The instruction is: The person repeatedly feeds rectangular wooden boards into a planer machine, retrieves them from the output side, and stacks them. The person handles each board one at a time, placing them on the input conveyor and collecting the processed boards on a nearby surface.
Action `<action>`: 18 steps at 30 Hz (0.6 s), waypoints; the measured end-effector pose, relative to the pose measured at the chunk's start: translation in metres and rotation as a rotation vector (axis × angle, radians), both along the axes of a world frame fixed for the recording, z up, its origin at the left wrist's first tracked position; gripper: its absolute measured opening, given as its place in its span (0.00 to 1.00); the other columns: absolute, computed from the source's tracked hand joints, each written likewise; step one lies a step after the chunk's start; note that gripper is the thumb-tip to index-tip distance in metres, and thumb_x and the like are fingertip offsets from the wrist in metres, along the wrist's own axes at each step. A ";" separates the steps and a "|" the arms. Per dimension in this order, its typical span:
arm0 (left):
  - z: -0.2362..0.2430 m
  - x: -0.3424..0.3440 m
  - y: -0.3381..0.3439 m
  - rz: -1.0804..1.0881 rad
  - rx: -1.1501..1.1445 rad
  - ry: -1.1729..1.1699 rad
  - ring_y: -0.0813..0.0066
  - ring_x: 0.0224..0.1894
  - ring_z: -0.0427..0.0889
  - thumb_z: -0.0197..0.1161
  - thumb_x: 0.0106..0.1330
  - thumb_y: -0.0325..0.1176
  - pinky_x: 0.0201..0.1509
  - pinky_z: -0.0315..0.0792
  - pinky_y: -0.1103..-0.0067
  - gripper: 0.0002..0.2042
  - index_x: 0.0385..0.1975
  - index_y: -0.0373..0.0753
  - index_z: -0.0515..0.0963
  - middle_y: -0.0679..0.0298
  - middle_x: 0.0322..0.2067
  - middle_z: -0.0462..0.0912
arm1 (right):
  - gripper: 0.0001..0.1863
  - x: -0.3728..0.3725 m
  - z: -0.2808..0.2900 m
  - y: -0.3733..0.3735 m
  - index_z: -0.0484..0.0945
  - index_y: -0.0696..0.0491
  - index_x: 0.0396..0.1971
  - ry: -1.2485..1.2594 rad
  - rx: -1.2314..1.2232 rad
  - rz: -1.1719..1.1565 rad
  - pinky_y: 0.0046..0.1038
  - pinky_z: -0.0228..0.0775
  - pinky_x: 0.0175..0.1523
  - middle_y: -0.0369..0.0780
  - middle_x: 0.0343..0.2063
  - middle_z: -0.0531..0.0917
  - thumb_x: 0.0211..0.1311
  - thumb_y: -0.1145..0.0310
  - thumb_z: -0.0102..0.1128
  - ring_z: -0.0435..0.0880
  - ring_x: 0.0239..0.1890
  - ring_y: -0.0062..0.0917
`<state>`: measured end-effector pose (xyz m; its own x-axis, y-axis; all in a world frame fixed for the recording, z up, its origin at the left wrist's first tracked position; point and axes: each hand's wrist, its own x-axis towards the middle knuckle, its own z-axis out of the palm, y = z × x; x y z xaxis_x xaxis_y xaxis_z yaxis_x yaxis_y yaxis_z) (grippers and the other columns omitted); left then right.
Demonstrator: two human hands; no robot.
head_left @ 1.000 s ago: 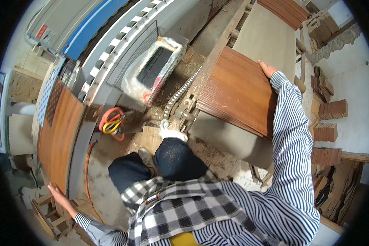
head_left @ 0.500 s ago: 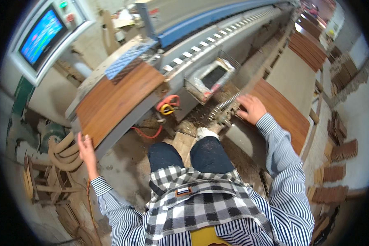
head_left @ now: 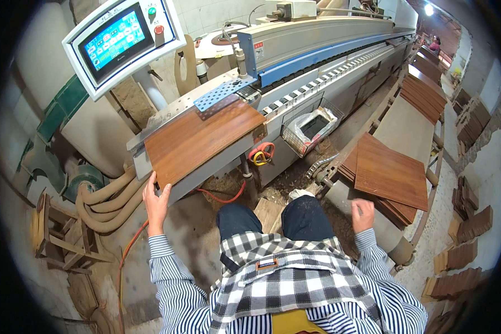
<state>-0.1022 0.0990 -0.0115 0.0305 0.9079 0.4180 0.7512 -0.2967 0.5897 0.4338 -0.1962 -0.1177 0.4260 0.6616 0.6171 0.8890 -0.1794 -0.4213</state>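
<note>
A brown wood-grain board (head_left: 203,138) lies flat on the grey infeed table of a long machine, its far corner partly beneath a blue perforated guard (head_left: 224,94). At the board's near left corner is my left hand (head_left: 157,205), fingers apart and fingertips against the edge. My right hand (head_left: 363,215) is raised with its fingers curled in, and nothing shows in them. It hovers just short of a stack of similar boards (head_left: 392,172) on a roller conveyor (head_left: 409,125). The stack's top board is turned askew over those below.
A control panel with a lit screen (head_left: 117,42) stands at the left, above thick hoses (head_left: 117,203) and a wooden stool (head_left: 67,239). A wire basket (head_left: 313,131) and orange-handled scissors (head_left: 261,153) hang on the machine's side. More boards (head_left: 455,259) lean along the right wall; a person (head_left: 435,45) is far back.
My right hand has drawn back from the stack toward my body, and its fingers have curled. The stack's top board now sits askew. My left hand stays at the board's corner; the view has shifted.
</note>
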 end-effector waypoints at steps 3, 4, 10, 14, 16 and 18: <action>0.009 0.003 -0.001 0.012 -0.094 -0.002 0.60 0.67 0.62 0.62 0.63 0.48 0.74 0.39 0.61 0.32 0.65 0.41 0.64 0.55 0.62 0.71 | 0.27 0.021 -0.017 -0.016 0.80 0.54 0.39 1.468 0.127 -0.168 0.18 0.72 0.24 0.35 0.25 0.84 0.64 0.41 0.56 0.78 0.19 0.15; 0.012 0.005 -0.003 0.027 -0.072 0.062 0.61 0.68 0.63 0.62 0.63 0.49 0.74 0.36 0.59 0.32 0.65 0.41 0.65 0.55 0.61 0.72 | 0.29 0.033 -0.016 -0.019 0.78 0.54 0.41 1.639 0.246 -0.149 0.18 0.73 0.24 0.36 0.25 0.84 0.62 0.40 0.56 0.80 0.21 0.16; 0.013 0.047 0.013 -0.013 -0.021 0.197 0.62 0.69 0.61 0.60 0.64 0.52 0.73 0.27 0.53 0.32 0.65 0.42 0.64 0.55 0.61 0.71 | 0.21 0.080 -0.026 -0.003 0.76 0.52 0.30 1.672 0.477 -0.337 0.19 0.73 0.22 0.33 0.22 0.84 0.63 0.47 0.59 0.80 0.20 0.15; 0.009 0.084 0.025 -0.053 -0.012 0.205 0.61 0.68 0.63 0.59 0.64 0.52 0.72 0.28 0.50 0.32 0.65 0.42 0.63 0.56 0.62 0.71 | 0.18 0.061 -0.028 0.004 0.76 0.51 0.26 1.646 0.542 -0.266 0.19 0.72 0.22 0.33 0.20 0.83 0.65 0.51 0.58 0.79 0.18 0.14; 0.007 0.107 0.034 -0.060 0.047 0.216 0.62 0.64 0.68 0.59 0.65 0.50 0.72 0.29 0.49 0.31 0.64 0.42 0.64 0.58 0.61 0.72 | 0.18 0.045 -0.030 -0.003 0.77 0.53 0.28 1.678 0.498 -0.150 0.19 0.72 0.23 0.36 0.20 0.83 0.67 0.54 0.56 0.79 0.18 0.17; 0.007 0.129 0.039 -0.055 0.049 0.232 0.61 0.65 0.68 0.59 0.65 0.52 0.72 0.30 0.50 0.33 0.66 0.42 0.62 0.57 0.61 0.72 | 0.18 0.032 -0.033 -0.015 0.78 0.57 0.32 1.775 0.322 0.074 0.21 0.74 0.25 0.39 0.24 0.85 0.68 0.54 0.55 0.82 0.21 0.20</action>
